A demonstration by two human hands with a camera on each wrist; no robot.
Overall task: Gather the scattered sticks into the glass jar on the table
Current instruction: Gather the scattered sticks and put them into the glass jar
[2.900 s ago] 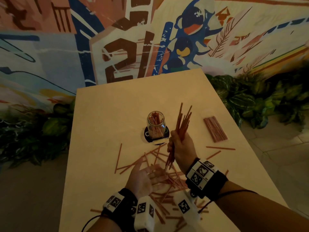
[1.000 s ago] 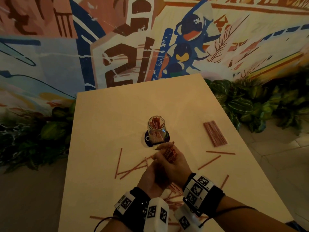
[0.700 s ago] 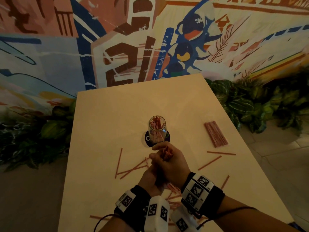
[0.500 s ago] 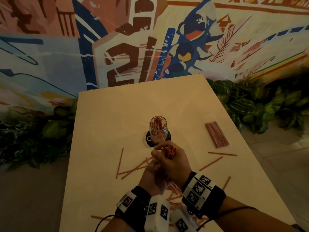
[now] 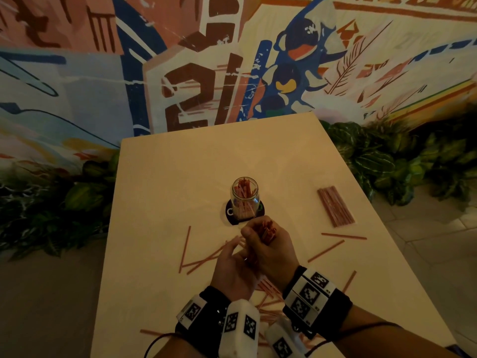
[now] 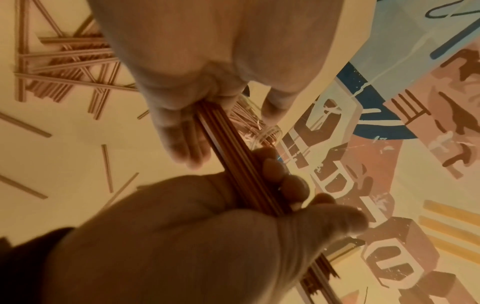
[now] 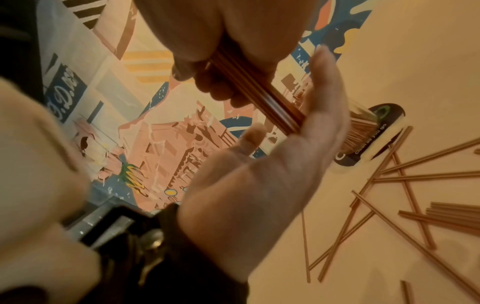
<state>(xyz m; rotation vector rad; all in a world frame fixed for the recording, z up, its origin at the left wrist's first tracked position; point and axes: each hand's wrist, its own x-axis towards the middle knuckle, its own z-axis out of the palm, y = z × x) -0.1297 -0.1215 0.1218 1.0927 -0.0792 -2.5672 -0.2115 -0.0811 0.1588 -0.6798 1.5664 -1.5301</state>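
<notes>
Change: bundle (image 5: 267, 232) squared since earlier, gripped lower by right hand (image 5: 271, 250).
Left hand (image 5: 233, 267): flat, steadying.
Jar (image 5: 244, 198): just ahead; bundle axis upright.

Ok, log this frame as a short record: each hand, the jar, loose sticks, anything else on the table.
right hand: grips a bundle of sticks just short of the jar
left hand: open, flat fingers against the bundle's lower end
glass jar: upright on a dark coaster, partly filled
loose sticks: scattered on table
neat stack of sticks: lies apart, right of jar
</notes>
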